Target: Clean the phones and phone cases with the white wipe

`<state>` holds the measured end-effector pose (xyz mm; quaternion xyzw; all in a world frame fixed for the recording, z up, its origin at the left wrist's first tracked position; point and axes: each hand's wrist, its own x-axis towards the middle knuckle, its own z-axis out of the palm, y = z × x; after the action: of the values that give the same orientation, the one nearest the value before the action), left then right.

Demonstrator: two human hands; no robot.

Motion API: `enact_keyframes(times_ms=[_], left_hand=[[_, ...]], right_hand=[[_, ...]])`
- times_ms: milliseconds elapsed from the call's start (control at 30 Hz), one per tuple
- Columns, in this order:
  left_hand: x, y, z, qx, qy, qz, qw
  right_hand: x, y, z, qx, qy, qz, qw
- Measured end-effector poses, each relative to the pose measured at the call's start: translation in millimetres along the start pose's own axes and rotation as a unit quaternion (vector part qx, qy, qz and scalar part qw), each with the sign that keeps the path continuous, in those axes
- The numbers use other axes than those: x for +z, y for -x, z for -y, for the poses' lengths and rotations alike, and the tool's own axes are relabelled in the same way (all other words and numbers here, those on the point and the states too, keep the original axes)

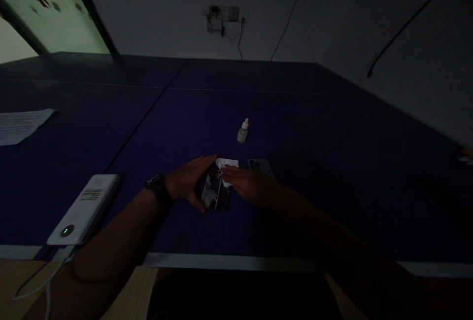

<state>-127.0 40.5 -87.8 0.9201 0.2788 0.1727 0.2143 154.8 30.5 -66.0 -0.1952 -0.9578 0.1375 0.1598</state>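
Note:
A dark phone point(216, 194) with a grey picture on its upper face lies flat on the blue table. My left hand point(188, 182) spans its left side, fingers at the far corner and thumb at the near one. With closed fingers, my right hand point(251, 184) presses a folded white tissue point(228, 163) onto the upper part of the phone. Partly hidden behind that hand is a grey phone point(261, 166), its camera lenses facing up. Beyond them a small dropper bottle point(242, 133) with a white top stands on the table.
A white power bank point(84, 209) with a lit indicator and a plugged-in cable point(61, 263) sits beside my left forearm. Striped cloth or paper point(24, 125) lies far left. The blue table point(192, 113) reaches the back wall, where sockets and wires hang.

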Motion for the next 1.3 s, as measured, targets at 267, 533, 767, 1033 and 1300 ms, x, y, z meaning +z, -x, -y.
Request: enact_keyframes(times_ms=[267, 533, 767, 1033, 1300], left_hand=[[-8.9, -1.3, -2.8, -0.034, 0.026, 0.009, 0.999], [-36.5, 6.3, -14.6, -0.060, 0.075, 0.063, 0.993], [-45.5, 9.9, -7.2, -0.079, 0.106, 0.026, 0.991], [-22.9, -15.4, -8.8, -0.102, -0.068, -0.047, 0.991], [-25.2, -23.6, 5.7, -0.116, -0.041, 0.011, 0.992]], right_hand=[[-9.8, 9.4, 5.0, -0.001, -0.119, -0.020, 0.993], [-19.5, 11.3, -12.2, 0.084, -0.144, -0.155, 0.974], [-26.1, 15.8, -22.3, 0.135, -0.112, -0.213, 0.961], [-30.1, 14.7, -21.8, 0.146, -0.071, -0.236, 0.958], [-6.3, -6.0, 10.2, 0.023, -0.003, -0.127, 0.992]])
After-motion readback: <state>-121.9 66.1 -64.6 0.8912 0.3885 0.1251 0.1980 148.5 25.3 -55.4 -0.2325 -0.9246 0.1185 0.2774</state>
